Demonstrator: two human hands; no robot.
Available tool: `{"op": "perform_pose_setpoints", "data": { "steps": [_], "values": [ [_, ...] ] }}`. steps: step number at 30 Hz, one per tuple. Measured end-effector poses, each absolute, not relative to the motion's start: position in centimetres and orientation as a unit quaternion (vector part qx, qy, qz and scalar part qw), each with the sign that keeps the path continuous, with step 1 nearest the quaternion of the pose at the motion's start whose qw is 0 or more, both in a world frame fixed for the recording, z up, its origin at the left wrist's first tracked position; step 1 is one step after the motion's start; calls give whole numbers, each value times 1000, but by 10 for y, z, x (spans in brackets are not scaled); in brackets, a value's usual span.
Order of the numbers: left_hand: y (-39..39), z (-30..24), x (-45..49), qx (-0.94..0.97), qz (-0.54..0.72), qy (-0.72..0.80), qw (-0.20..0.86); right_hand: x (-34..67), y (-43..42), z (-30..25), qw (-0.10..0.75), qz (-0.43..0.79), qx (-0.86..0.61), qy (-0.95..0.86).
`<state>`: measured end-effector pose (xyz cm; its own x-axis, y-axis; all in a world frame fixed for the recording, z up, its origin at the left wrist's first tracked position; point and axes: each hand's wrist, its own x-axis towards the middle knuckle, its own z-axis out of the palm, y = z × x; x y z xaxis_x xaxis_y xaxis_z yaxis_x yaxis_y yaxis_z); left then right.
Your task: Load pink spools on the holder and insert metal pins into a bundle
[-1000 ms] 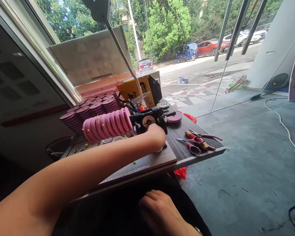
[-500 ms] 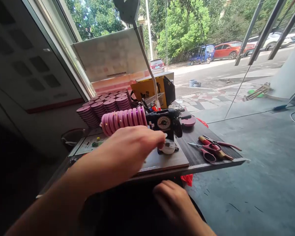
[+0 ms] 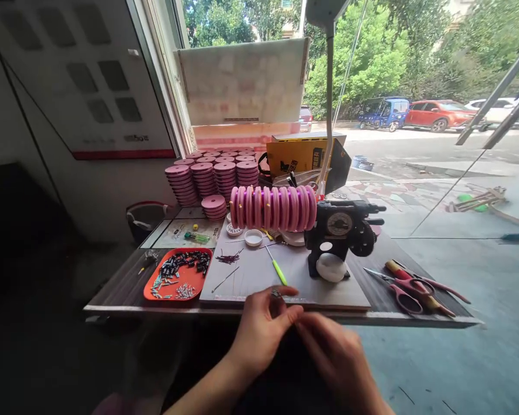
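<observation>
My left hand [image 3: 262, 328] and my right hand [image 3: 335, 360] meet just below the front edge of the table [image 3: 112, 285]. The left thumb and forefinger pinch a tiny dark thing that I cannot make out. The right fingers are curled close to the left ones, and whatever they hold is hidden. Beyond the hands, a row of pink spools [image 3: 272, 207] sits on a black winding machine [image 3: 341, 227] with a dial. A white reel [image 3: 331, 267] lies at the machine's foot. A green-handled tool [image 3: 277, 268] rests on the grey board [image 3: 285, 276].
An orange tray [image 3: 179, 276] of small dark and silver parts lies at the left. Stacks of pink spools [image 3: 211, 176] stand behind, with a yellow box [image 3: 298, 157] and a lamp arm [image 3: 327, 109]. Red scissors [image 3: 404, 288] and pliers [image 3: 424, 285] lie at the right.
My left hand has drawn back from the winding machine to the table's front edge, and my right hand has come up to meet it. The view has swung left.
</observation>
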<state>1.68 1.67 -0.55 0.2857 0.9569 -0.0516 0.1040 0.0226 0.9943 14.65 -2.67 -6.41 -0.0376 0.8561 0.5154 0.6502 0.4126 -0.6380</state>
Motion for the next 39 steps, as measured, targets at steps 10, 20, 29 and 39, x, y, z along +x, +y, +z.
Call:
{"op": "perform_pose_setpoints", "data": {
  "steps": [10,20,29,39],
  "values": [
    [-13,-49,-41,587,224,436,644,158,-42,-28,378,-165,-357,-838],
    [-5,-53,-105,617,147,473,611,147,-34,-49,373,114,-291,-873],
    [-12,-56,-84,471,306,421,712,231,-26,-8,336,-232,-616,-673],
    [-15,-51,-54,492,302,364,731,237,17,-1,138,-202,-614,-751]
  ]
}}
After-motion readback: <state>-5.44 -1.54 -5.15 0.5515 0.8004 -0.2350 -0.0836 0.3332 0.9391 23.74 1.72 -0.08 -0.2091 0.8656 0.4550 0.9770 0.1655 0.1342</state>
